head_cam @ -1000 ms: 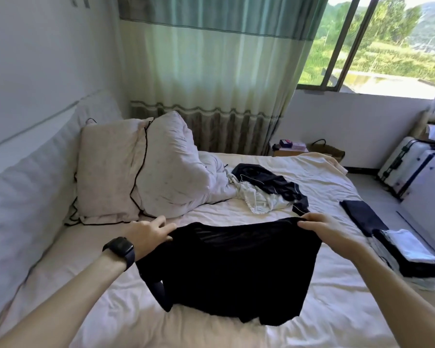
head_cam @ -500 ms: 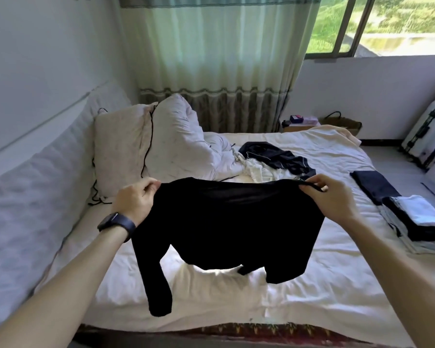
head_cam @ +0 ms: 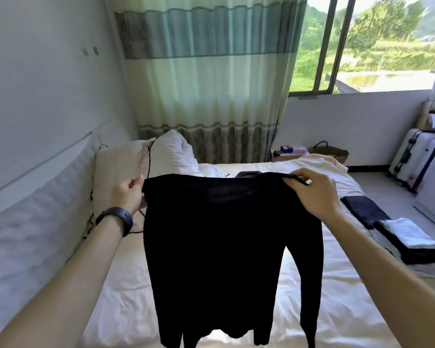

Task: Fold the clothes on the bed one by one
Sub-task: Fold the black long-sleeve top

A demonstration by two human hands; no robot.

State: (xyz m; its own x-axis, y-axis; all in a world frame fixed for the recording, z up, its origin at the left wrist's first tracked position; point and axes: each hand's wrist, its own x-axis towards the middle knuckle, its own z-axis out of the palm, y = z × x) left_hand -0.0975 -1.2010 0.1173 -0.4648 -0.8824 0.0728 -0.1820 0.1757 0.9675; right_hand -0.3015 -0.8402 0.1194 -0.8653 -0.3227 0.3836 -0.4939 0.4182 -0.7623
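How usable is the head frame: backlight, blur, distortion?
Head view: strong daylight comes through the window, and its trees are smeared by blur. The black top reads as a near-flat silhouette with folds barely visible. The left hand and right hand gripping its shoulders are fairly sharp. The wide-angle lens bows the curtain. The white bed is bright but not blown out.
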